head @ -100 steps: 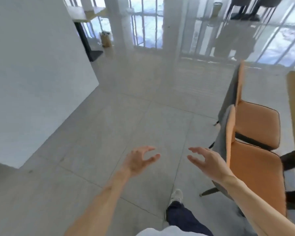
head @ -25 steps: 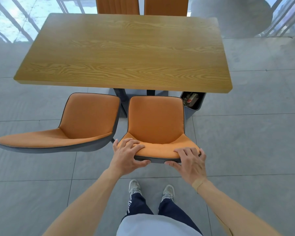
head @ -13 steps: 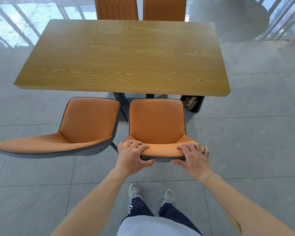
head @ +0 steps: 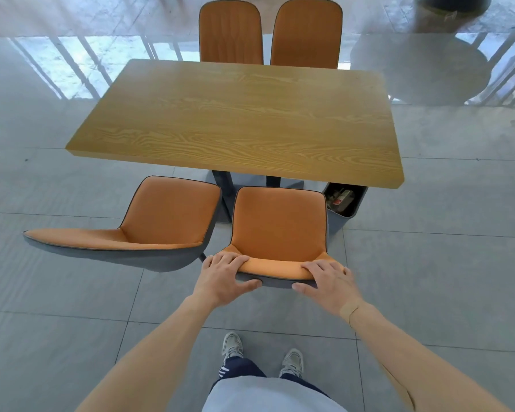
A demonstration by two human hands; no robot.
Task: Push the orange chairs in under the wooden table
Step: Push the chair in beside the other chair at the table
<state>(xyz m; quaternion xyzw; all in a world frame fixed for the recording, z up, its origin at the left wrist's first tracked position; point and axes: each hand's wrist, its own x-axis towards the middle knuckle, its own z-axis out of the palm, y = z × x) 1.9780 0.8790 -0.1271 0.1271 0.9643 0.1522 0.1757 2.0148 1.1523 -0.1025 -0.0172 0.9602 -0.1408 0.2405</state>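
A wooden table (head: 244, 120) stands ahead of me on a grey tiled floor. Two orange chairs face its near edge. The right near chair (head: 280, 224) is directly before me, its seat front just short of the table edge. My left hand (head: 223, 278) grips the left end of its backrest top and my right hand (head: 329, 278) grips the right end. The left near chair (head: 161, 215) stands beside it, turned a little, its seat also clear of the table. Two more orange chairs (head: 269, 32) sit tucked in at the far side.
A small dark bin (head: 344, 200) with rubbish stands under the table's near right corner, close to the right chair. The table's dark pedestal (head: 222, 185) is between the two near chairs. My feet (head: 262, 352) are just behind the chair. Railings run along the far floor edge.
Both hands stay gripping the right chair's backrest as before. The view has tilted up, so the far chairs show more fully; the chair's place relative to the table looks unchanged.
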